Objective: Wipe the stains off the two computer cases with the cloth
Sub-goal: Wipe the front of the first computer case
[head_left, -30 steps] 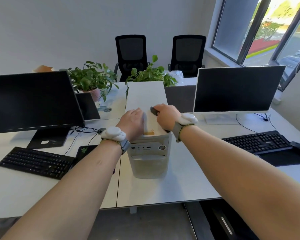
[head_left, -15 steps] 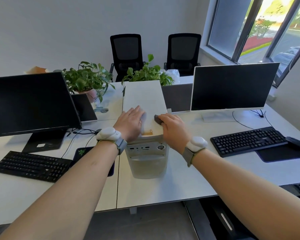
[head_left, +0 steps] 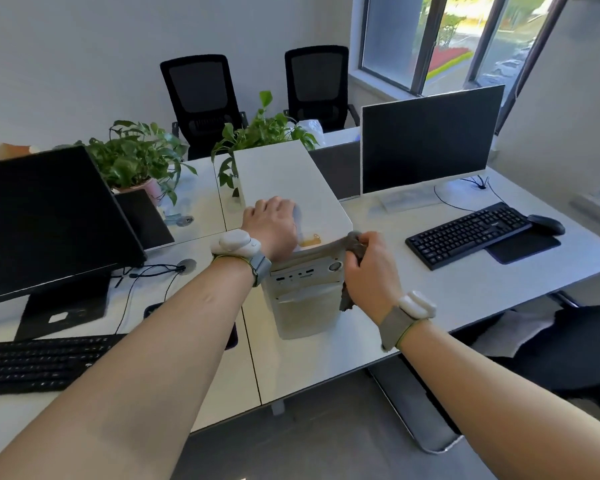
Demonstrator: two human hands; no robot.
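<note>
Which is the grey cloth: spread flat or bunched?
Bunched: the right hand grips the cloth in a wad at the case's front corner.

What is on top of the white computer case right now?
On the white computer case top: the left hand resting near the front, and a yellowish stain beside it. Whatever lies beneath that hand is covered.

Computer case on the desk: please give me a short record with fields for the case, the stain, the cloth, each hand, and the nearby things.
case: white computer case standing upright on the desk
stain: yellow-orange mark on the top near the front edge, not yet wiped away
cloth: dark cloth at the front right corner of the case
left hand: left hand rests on the case top, beside the stain
right hand: right hand grips the cloth
nearby: black keyboard and mouse to the right
</note>
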